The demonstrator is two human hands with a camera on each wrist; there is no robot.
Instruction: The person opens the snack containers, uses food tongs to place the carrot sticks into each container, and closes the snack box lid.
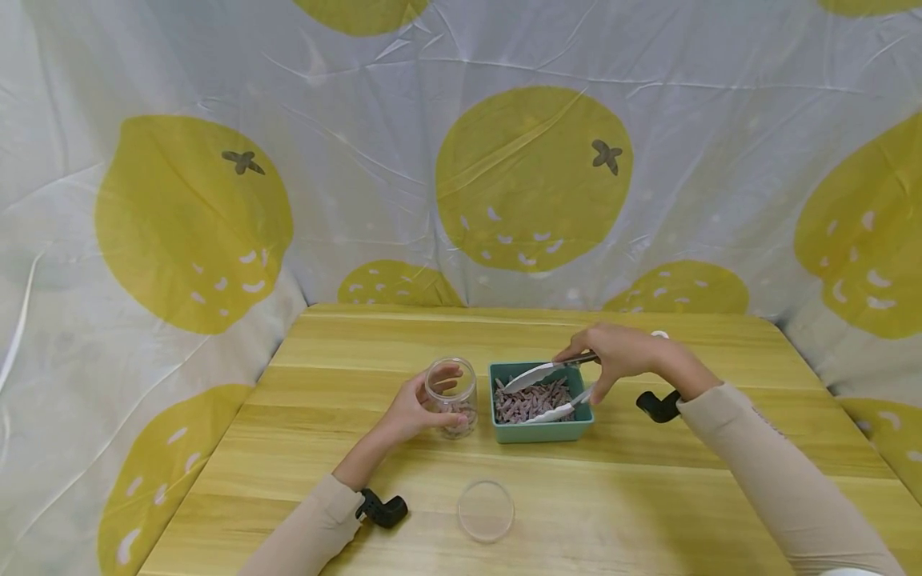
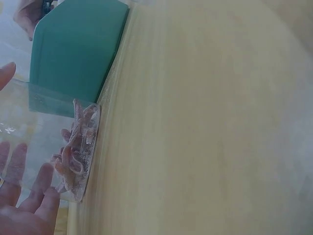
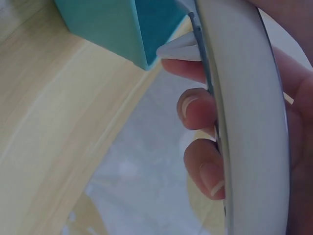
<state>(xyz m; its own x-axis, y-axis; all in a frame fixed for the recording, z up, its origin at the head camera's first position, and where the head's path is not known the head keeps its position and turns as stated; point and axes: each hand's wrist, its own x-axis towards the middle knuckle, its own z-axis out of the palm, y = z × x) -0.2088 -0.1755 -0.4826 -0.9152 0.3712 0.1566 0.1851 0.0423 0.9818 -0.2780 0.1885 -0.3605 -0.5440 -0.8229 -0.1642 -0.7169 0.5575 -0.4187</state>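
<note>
My left hand (image 1: 409,412) holds a clear jar (image 1: 461,392) upright on the table, fingers and thumb around its sides. In the left wrist view, several pinkish, powdery dried strips (image 2: 73,152) lie at the jar's bottom. My right hand (image 1: 623,352) grips a pair of tongs (image 1: 531,378) with white tips. The tongs are spread, with their tips down in a green rectangular box (image 1: 540,433). Many more of the pinkish strips (image 1: 533,400) fill the box's floor. In the right wrist view, fingers curl round the tongs' pale handle (image 3: 249,122).
A clear round lid (image 1: 486,512) lies flat on the wooden table (image 1: 612,496), nearer to me than the jar and box. Black camera mounts (image 1: 385,510) sit at both wrists. Behind the table hangs a white cloth (image 1: 360,200) printed with yellow fruit.
</note>
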